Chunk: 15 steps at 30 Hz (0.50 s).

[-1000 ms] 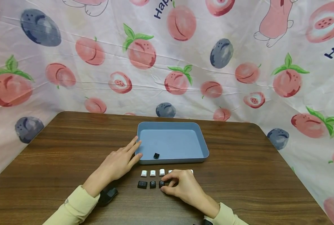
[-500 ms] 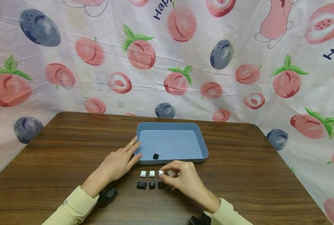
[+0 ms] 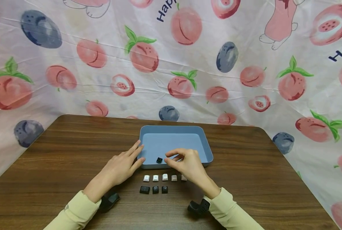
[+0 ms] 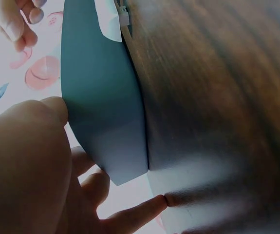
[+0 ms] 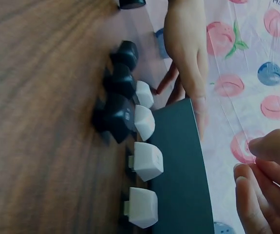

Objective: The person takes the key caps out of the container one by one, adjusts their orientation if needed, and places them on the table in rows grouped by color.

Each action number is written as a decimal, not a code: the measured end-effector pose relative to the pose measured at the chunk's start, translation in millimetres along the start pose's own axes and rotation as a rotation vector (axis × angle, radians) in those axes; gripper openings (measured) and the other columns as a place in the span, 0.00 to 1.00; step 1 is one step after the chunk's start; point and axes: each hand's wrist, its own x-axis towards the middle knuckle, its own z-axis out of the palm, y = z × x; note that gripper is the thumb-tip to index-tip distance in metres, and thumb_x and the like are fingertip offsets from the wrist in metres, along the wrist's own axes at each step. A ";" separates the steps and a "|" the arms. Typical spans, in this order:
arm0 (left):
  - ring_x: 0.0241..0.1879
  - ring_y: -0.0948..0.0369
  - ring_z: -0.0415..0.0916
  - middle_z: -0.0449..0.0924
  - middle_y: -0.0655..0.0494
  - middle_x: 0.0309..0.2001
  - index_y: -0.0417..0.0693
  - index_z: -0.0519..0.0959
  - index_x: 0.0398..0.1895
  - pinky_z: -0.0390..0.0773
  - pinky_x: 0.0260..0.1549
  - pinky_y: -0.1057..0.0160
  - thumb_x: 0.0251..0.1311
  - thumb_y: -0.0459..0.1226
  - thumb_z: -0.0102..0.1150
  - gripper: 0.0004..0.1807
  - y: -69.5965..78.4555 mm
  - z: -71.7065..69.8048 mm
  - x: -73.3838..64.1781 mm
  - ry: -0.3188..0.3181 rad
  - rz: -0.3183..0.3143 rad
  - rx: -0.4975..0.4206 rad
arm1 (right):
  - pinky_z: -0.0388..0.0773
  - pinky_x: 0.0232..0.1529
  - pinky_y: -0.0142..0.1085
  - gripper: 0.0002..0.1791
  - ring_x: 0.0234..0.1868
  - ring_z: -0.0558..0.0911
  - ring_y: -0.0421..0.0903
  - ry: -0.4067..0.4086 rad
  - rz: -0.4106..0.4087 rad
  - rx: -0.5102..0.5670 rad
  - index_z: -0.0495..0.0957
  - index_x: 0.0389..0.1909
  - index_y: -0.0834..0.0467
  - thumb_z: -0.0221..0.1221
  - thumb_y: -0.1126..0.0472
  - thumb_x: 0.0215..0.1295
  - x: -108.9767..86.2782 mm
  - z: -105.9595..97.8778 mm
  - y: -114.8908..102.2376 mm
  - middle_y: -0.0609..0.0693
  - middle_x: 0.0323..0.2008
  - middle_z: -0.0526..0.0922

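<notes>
My left hand (image 3: 120, 166) lies with extended fingers along the left rim of a blue tray (image 3: 176, 164). In the left wrist view its thumb and fingers touch the tray's wall (image 4: 103, 97). My right hand (image 3: 188, 161) is over the tray's front edge, thumb and forefinger parted, with nothing visible between them. Just left of those fingertips a small black keycap (image 3: 159, 160) lies inside the tray. In front of the tray stands a row of white keycaps (image 3: 165, 177), the right end partly covered by my right hand. Nearer me is a row of three black keycaps (image 3: 155, 189), the leftmost wider.
The wooden table (image 3: 87, 153) reaches back to a hanging cloth (image 3: 102, 80) printed with peaches and blue fruit. A dark wrist device (image 3: 199, 207) sits below my right cuff, and another dark device (image 3: 109, 201) below my left.
My right hand has moved from the black keycap row, past the white row, up to the tray's front edge. The keycap rows stay in place. My left hand has not moved.
</notes>
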 end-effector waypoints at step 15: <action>0.66 0.34 0.71 0.48 0.47 0.82 0.48 0.57 0.81 0.72 0.55 0.31 0.80 0.56 0.39 0.35 -2.9 0.1 0.3 -0.012 0.001 -0.001 | 0.83 0.33 0.30 0.12 0.38 0.90 0.45 -0.100 0.076 -0.026 0.89 0.46 0.56 0.70 0.56 0.64 26.4 12.3 8.6 0.50 0.42 0.91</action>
